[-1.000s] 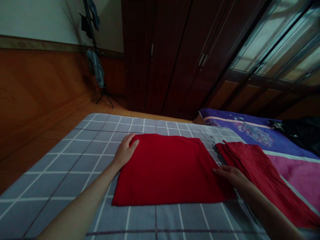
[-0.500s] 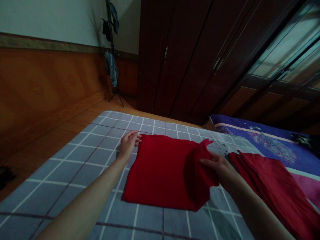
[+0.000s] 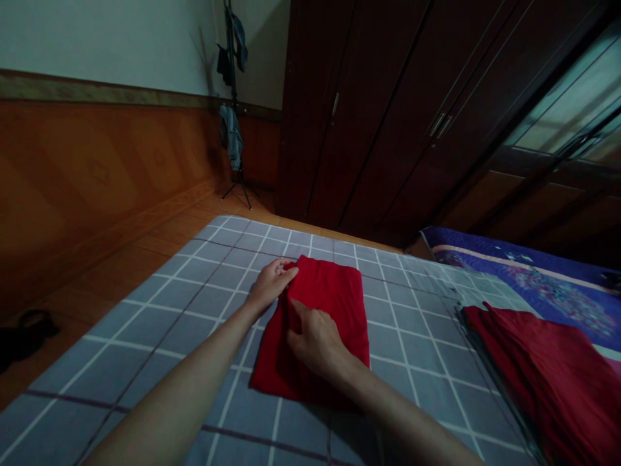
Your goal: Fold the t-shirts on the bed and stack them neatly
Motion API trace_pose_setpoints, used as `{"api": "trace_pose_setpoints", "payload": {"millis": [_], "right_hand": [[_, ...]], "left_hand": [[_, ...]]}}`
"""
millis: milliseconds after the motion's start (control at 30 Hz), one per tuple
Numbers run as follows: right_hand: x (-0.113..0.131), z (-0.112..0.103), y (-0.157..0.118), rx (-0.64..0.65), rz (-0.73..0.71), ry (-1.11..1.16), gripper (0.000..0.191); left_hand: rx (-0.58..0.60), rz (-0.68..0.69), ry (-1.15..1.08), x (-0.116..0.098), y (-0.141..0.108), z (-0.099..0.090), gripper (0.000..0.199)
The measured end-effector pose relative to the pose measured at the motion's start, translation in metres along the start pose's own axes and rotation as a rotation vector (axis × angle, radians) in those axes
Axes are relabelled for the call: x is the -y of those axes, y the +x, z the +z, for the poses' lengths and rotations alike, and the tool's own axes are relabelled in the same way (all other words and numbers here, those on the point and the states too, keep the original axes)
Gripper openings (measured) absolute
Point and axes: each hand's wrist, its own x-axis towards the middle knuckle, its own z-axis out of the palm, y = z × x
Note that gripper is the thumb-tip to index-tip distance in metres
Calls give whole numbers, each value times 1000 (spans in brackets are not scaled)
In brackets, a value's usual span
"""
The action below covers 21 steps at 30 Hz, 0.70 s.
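Observation:
A red cloth (image 3: 334, 291), folded over to a narrow shape, lies on the grey checked bedding (image 3: 208, 330). My left hand (image 3: 272, 283) pinches the cloth's far left corner between thumb and fingers. Over the left part of the cloth is my right hand (image 3: 315, 336), its fingers curled at the folded layer and partly hidden by the hand itself. The two hands are close together, the right one nearer to me.
On the right lies a stack of folded red cloths (image 3: 557, 375) with a dark layer beneath. Beyond are a purple flowered mattress (image 3: 524, 259), a dark wardrobe (image 3: 369, 116) and a stand (image 3: 233, 84) with hanging clothes. A black item (image 3: 26, 336) is on the floor at left.
My right hand has carried the cloth's right side over to the left, so the cloth is now about half as wide. My left hand stays at the far left corner. The view has shifted slightly.

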Motion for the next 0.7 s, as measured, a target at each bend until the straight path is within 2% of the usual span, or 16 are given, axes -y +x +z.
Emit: {"api": "trace_pose_setpoints", "payload": {"millis": [133,367,467,533,600,700], "right_hand": [[3,-9,-6,-29,-36,27,30],[4,6,-9,-25,-52,61,38],[7,8,-12,-36,-63,77,30],[10,9,-18,7,-93,76,25],[14,12,-26,56,-149,57,28],[17,21,-37,70,-244,-26,44]], "left_hand": [[-6,12,6,4,3,0,47],[4,13,-53,2,2,-2,49],[-11,18,-85,1,4,-3,49],[-22,21,-96,1,6,-2,48],[-34,22,-99,2,7,-2,45],[-47,25,-83,3,7,-3,42]]}}
